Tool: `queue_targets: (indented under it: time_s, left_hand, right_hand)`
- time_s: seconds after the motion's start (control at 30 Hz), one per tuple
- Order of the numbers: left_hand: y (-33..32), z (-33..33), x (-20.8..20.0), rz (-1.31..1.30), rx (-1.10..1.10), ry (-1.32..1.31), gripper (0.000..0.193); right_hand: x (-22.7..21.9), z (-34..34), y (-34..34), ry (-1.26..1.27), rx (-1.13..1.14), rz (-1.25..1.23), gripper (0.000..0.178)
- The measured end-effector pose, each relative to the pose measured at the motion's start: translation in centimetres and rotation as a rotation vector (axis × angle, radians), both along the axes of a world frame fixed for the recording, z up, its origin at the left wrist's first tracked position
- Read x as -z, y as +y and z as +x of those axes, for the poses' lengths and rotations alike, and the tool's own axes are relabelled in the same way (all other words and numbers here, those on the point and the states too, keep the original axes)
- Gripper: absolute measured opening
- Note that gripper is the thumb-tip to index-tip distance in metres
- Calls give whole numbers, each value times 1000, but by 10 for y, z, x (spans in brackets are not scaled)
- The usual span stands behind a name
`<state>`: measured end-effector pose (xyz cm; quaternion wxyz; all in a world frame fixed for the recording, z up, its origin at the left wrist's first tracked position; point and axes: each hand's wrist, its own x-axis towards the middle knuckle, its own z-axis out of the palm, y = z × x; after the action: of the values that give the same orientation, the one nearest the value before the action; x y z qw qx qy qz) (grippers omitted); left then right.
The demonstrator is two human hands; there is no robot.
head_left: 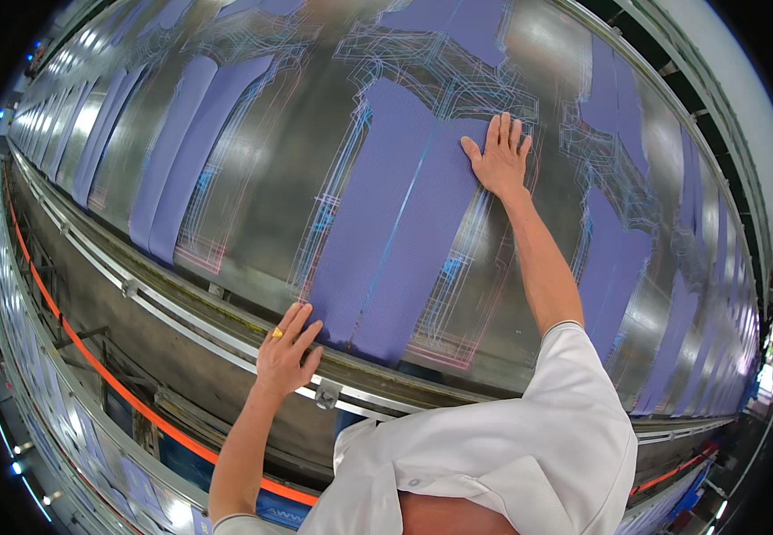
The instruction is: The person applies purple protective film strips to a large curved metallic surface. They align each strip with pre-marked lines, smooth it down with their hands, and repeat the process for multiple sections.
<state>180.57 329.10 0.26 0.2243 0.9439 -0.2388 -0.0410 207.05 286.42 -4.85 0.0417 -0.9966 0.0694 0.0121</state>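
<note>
A purple-blue cut fabric panel (395, 205) lies flat before me on a long metal table (266, 178), with a bluish line running down its length. My right hand (500, 160) rests with fingers spread on the panel's far right corner, palm down. At the near left corner, my left hand (288, 350) has its fingers stretched out, their tips at the table edge by the cloth. A yellow ring (276, 333) shows on one of its fingers. Neither hand grips anything. Thin blue, white and pink outlines (319, 214) surround the panel on the metal.
More purple panels lie along the table, including a pair (194, 152) to the left, one with a raised or curled edge, and another (614, 259) to the right. A metal rail (199, 330) follows the near edge. Beyond it at left runs an orange strip (119, 383).
</note>
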Motion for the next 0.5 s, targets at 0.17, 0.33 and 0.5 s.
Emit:
queue_targets:
  time_s: [0.17,0.33,0.5]
  left_hand:
    - [0,0,2,20,4,1,40]
    - [0,1,3,-1,-8,-31,39]
    - [4,-5,12,-64,-100,-149,44]
  right_hand:
    - [9,-28,35,2,-162,97,91]
    - [6,-97,139,-79,-592,111,86]
    - [-9,-177,204,-5,-923,275,75]
